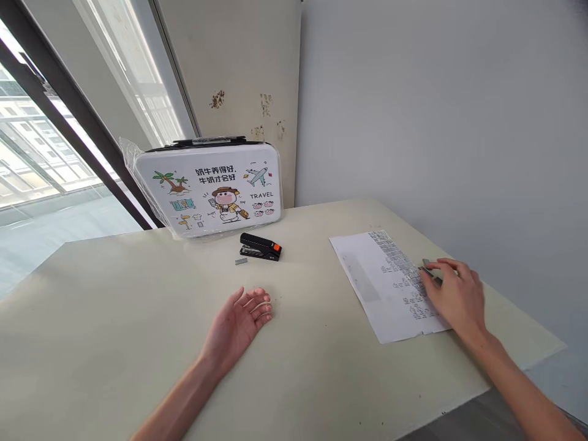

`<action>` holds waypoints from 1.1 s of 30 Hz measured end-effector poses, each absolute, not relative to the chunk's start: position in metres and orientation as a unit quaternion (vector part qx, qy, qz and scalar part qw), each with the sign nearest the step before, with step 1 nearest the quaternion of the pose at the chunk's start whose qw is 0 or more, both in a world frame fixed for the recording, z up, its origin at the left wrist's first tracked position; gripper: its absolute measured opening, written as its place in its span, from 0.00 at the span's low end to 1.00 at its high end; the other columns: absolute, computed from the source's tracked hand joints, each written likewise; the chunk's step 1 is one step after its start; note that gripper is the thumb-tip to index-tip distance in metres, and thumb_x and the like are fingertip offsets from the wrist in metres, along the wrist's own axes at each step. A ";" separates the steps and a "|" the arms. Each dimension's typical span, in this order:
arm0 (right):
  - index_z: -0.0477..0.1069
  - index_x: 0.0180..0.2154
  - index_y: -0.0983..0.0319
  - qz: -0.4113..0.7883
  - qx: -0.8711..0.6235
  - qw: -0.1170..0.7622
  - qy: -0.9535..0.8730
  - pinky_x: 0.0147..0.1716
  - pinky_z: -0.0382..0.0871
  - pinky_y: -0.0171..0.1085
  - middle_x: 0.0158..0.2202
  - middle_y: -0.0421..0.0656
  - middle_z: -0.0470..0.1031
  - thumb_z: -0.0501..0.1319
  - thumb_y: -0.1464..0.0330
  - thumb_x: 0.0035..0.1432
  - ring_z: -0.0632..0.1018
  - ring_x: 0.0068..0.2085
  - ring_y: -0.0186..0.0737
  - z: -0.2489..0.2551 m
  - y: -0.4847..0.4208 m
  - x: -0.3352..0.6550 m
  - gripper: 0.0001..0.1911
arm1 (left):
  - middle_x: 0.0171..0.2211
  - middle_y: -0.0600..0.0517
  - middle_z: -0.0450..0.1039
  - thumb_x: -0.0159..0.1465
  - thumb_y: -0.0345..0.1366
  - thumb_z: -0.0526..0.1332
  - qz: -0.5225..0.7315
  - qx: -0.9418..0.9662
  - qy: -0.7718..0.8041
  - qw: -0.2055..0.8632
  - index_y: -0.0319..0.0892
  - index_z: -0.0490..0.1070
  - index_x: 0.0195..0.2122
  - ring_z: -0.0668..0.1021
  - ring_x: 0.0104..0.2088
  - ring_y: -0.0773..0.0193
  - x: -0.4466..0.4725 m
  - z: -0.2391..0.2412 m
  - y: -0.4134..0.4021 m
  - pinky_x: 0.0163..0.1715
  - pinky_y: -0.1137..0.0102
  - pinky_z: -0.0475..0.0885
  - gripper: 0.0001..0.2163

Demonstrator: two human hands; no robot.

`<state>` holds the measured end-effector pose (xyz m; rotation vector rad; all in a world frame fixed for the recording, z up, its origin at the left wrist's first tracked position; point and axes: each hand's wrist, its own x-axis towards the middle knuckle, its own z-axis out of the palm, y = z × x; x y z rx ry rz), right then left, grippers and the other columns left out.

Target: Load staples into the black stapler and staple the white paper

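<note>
My left hand [239, 321] rests on the pale table [114, 318], palm up, fingers loosely apart and holding nothing. My right hand [452, 294] lies on the right edge of a printed white sheet of paper [383, 285], its fingertips pinching a small grey strip of staples [429, 269] that lies on the sheet. A black stapler [260, 246] with an orange end sits farther back near the middle, with another short grey staple strip [241, 261] just to its left.
A white cartoon-printed case [209, 187] in plastic wrap stands upright at the back against the wall. A large window with dark frames [68, 116] fills the left. The table's right edge [528, 361] runs close past my right forearm.
</note>
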<state>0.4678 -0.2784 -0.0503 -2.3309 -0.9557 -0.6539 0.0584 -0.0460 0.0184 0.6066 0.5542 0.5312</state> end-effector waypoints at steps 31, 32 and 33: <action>0.76 0.39 0.59 0.144 -0.554 0.343 -0.745 0.35 0.67 0.35 0.36 0.40 0.83 0.61 0.80 0.57 0.79 0.36 0.39 -0.024 -0.128 0.212 0.12 | 0.20 0.60 0.39 0.52 0.26 0.55 0.097 0.785 0.177 0.586 0.45 0.40 0.21 0.46 0.23 0.70 0.053 0.008 -0.065 0.22 0.66 0.42 0.18; 0.76 0.39 0.59 0.142 -0.553 0.344 -0.745 0.35 0.67 0.35 0.36 0.40 0.83 0.62 0.80 0.57 0.79 0.36 0.39 -0.025 -0.128 0.212 0.12 | 0.20 0.60 0.39 0.52 0.26 0.55 0.098 0.785 0.178 0.584 0.45 0.40 0.21 0.46 0.23 0.70 0.052 0.008 -0.065 0.22 0.66 0.42 0.18; 0.76 0.39 0.59 0.140 -0.551 0.345 -0.747 0.35 0.67 0.35 0.36 0.40 0.83 0.62 0.80 0.57 0.79 0.36 0.39 -0.026 -0.128 0.212 0.12 | 0.20 0.60 0.39 0.52 0.26 0.55 0.100 0.786 0.179 0.584 0.45 0.41 0.21 0.46 0.23 0.70 0.052 0.007 -0.065 0.22 0.66 0.42 0.18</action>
